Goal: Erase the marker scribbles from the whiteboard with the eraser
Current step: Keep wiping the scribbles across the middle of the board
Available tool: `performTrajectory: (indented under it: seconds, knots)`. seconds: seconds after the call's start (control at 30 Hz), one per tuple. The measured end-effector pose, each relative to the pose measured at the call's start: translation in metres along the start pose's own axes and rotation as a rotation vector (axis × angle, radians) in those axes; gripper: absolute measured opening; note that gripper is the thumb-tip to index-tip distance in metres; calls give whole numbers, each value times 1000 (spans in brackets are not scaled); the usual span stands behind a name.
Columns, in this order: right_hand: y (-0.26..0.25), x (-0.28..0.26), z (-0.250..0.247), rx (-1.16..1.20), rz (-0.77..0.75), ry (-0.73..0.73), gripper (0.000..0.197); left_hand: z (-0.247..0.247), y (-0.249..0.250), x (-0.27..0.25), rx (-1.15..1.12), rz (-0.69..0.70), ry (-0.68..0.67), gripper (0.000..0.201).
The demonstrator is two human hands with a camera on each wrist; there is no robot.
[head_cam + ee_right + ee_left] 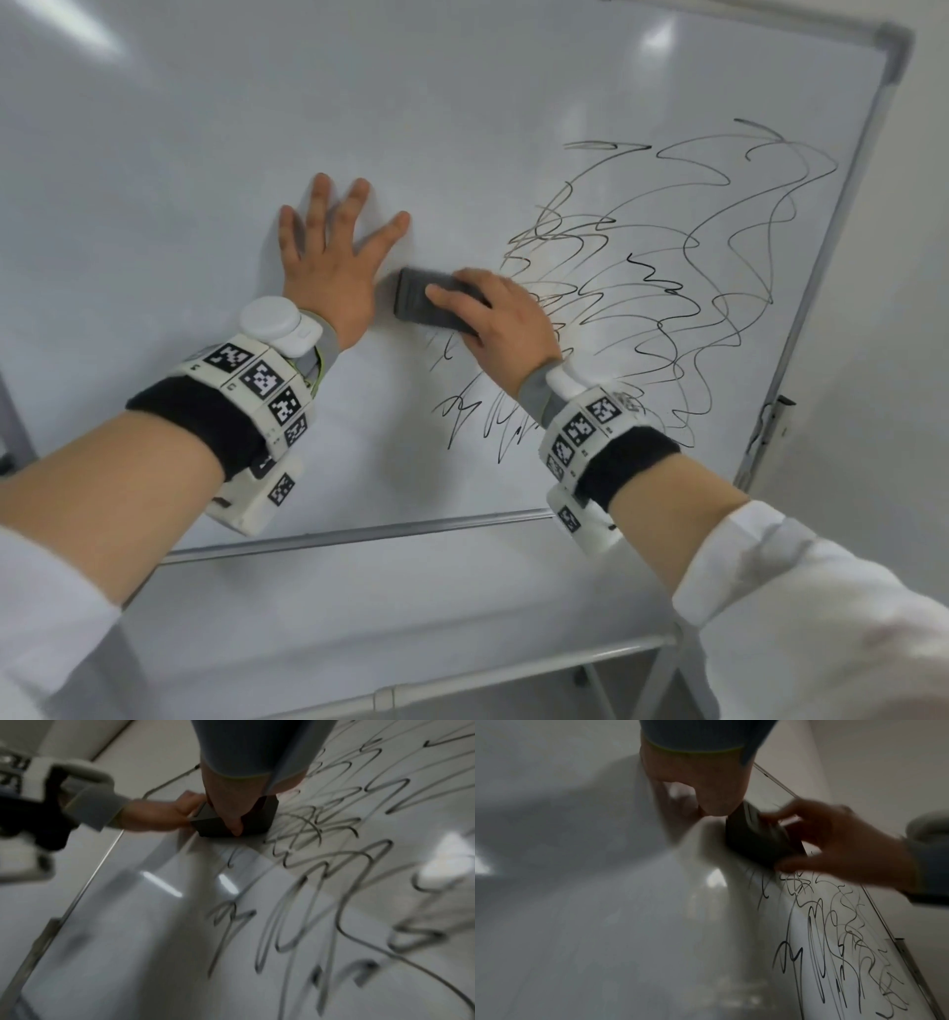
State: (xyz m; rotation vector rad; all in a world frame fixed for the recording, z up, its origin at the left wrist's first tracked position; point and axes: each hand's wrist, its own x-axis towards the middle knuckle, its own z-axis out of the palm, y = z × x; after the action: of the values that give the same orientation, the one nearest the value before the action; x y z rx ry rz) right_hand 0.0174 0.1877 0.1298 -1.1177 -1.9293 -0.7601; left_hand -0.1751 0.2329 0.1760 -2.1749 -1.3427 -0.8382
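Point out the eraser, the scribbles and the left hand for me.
eraser (417, 300), head view, on its bare dark back left of the fingers.
scribbles (683, 267), head view, on a dark stroke mid-tangle.
left hand (328, 277), head view, on the back of the hand.

Grey metal stand rails (359, 534) below the board, pale wall (914, 308) behind, small black clip (780, 406)

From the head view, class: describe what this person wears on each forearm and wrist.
Both arms: white sleeves pushed up, a black band, and a white block ring printed with black-and-white square tags. The left hand has a round white puck at its wrist; the right hand a grey cuff.
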Motion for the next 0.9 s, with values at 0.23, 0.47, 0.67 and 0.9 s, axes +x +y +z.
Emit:
performTrajectory:
  seconds: [0.23,0.47,0.67,0.9]
  knots:
    - [1,-26,-5,-7,-33,-106,52,2,9,-8,14,-21,-58,58]
    - [7,-26,0,5,-62,-52,43,9,17,-16,17,-37,-70,58]
    - [2,-59,12,1,-160,-187,54,16,21,-21,46,-33,-93,59]
    - [5,-44,10,20,-117,-96,44,24,28,-30,24,-41,-74,60]
